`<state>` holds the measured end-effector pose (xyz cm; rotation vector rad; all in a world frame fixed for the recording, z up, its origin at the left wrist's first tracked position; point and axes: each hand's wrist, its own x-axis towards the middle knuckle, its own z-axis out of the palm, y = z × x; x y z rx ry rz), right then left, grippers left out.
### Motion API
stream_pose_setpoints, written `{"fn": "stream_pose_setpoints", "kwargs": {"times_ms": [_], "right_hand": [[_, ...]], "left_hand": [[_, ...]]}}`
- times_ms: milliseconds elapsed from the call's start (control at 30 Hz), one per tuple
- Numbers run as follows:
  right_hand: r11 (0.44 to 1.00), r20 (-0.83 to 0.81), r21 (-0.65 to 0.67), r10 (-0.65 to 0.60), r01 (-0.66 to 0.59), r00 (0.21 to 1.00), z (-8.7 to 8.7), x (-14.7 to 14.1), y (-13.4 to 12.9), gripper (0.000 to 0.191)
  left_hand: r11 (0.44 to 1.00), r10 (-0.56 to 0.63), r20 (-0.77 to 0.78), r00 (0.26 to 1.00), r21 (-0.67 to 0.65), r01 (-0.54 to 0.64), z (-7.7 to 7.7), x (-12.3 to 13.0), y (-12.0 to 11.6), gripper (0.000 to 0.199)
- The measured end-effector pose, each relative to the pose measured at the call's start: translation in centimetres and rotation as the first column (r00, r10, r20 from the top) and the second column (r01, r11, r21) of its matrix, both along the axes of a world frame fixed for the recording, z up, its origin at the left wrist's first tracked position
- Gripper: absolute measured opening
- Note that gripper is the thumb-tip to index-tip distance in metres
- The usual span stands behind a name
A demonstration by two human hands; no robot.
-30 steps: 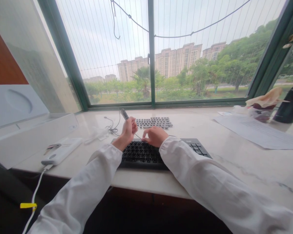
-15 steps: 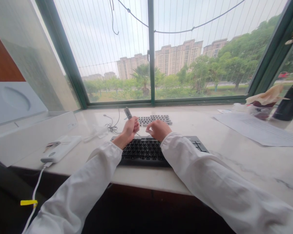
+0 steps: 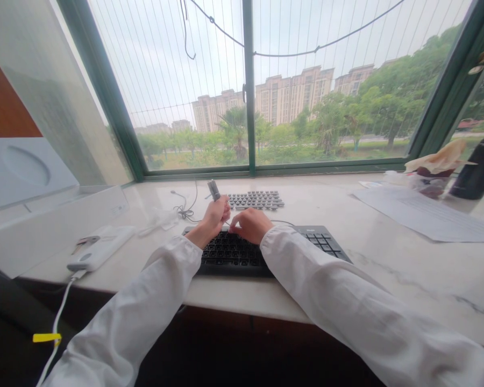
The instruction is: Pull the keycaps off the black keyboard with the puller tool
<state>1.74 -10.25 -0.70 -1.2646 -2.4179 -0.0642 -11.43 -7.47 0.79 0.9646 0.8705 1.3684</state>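
Note:
My left hand (image 3: 216,214) is closed round a slim grey tool (image 3: 213,189). Its upper end sticks up above my fist, and its lower part is hidden, so I cannot tell its kind. Just to the right, my right hand (image 3: 251,224) has its thumb and fingers pinched together low over the upper rows of a black keyboard (image 3: 237,269); whatever is in the pinch, if anything, is too small to see. The keyboard's main section shows bare sockets where caps would sit, while the number pad at its right end has its keys. Behind both hands, loose keycaps (image 3: 262,200) lie in rows.
A coiled cable (image 3: 185,212) and a clear plastic bag (image 3: 163,217) lie left of the keyboard. Further left are a white power strip (image 3: 105,247) with keys on it and an open white box (image 3: 56,228). Paper sheets (image 3: 427,212) and a black bottle (image 3: 476,169) are at right.
My right hand has moved down and left, from beside the loose keycaps to the keyboard's upper rows. My left hand stays nearly in place with the grey tool.

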Motion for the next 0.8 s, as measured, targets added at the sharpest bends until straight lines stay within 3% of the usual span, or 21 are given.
{"fn": "stream_pose_setpoints", "kwargs": {"times_ms": [433,800], "right_hand": [[0.998,0.106,-0.004,-0.066,0.067,0.992,0.7,-0.4,-0.7,0.023],[0.998,0.157,0.001,-0.067,0.068,0.985,1.3,0.8,-0.3,0.029]], "left_hand": [[0.996,0.06,-0.146,0.987,0.072,-0.05,-0.2,0.4,-0.6,0.027],[0.995,0.041,-0.138,0.99,0.1,-0.027,-0.3,0.3,-0.4,0.024]]}}
